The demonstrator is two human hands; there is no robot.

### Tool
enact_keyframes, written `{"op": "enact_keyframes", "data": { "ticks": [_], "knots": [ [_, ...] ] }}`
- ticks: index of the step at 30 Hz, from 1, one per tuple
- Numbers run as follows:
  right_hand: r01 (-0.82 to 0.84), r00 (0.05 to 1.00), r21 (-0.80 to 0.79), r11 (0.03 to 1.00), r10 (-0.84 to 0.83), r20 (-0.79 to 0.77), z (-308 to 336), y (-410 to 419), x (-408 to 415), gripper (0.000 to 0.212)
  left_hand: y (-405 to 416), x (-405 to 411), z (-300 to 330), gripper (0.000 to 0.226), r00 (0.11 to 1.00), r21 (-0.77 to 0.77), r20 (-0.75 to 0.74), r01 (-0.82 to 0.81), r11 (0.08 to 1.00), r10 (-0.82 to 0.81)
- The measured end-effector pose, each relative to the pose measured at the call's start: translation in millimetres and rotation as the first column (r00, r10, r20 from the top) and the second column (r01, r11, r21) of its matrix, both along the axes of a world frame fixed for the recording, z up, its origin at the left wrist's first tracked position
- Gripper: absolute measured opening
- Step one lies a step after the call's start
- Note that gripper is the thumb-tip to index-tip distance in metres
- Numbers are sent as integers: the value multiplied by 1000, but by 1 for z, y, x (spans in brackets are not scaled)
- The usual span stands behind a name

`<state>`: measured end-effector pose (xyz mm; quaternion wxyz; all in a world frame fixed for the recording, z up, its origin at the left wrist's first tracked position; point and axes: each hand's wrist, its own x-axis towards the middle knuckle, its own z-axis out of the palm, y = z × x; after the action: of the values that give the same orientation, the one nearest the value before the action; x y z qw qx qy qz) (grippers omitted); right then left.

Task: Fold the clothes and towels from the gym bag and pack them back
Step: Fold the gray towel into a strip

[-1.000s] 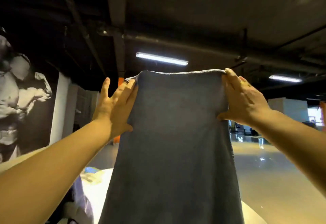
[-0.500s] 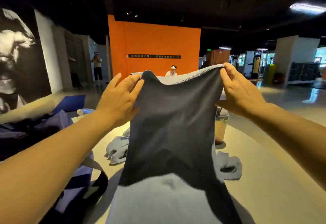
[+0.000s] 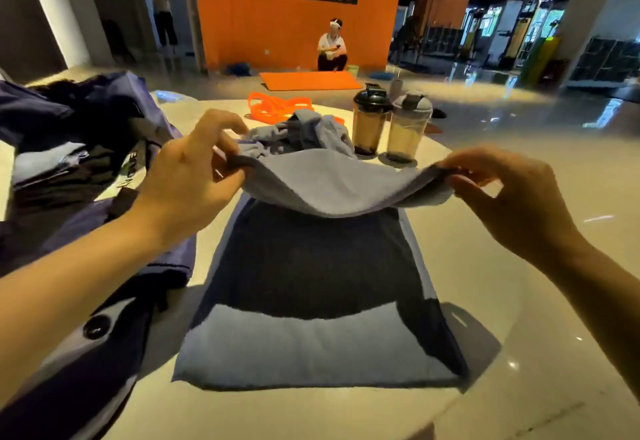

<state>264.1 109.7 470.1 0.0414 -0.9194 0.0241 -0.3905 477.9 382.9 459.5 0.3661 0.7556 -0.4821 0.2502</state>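
grey towel (image 3: 322, 346) on table (image 3: 485, 266) | left hand (image 3: 194, 176) pinches corner | right hand (image 3: 512, 194) pinches corner

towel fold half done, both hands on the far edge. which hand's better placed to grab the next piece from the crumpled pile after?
Left, probably. The left hand pinches the grey towel corner right in front of the crumpled pile; the right hand sits beyond the two shaker bottles, which would block its reach.

a gym: exercise mat (image 3: 310, 80), shaker bottles (image 3: 370, 120).

A plain grey-blue towel (image 3: 322, 346), navy gym bag (image 3: 69, 121), orange bands (image 3: 277, 107), and an orange wall (image 3: 298, 24).
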Motion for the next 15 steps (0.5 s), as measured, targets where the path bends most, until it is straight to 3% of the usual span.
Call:
{"op": "enact_keyframes", "data": {
  "ticks": [3, 6, 8, 10, 12, 15],
  "knots": [
    [-13, 997, 208, 978, 29, -74, -23, 26, -27, 44, 28, -19, -23, 39, 988, 91, -154, 33, 995, -18],
    [-49, 981, 265, 963, 96, -167, -46, 38, -46, 29, 51, -30, -44, 20, 961, 211, -261, 152, 966, -94],
    [-34, 943, 302, 953, 131, -306, -62, 42, -54, 41, 63, -35, -60, 7, 960, 315, -253, 196, 929, -117],
    [36, 894, 310, 950, 108, -435, -76, 44, -60, 50, 74, -37, -75, 18, 972, 407, -199, 197, 892, -124],
    [38, 919, 331, 943, 98, -383, -80, 46, -63, 50, 80, -37, -80, 15, 972, 369, -205, 188, 910, -117],
    [10, 993, 412, 911, 41, -114, -72, 47, -70, 42, 86, -40, -78, 15, 975, 163, -205, 115, 980, -80]
  ]
}}
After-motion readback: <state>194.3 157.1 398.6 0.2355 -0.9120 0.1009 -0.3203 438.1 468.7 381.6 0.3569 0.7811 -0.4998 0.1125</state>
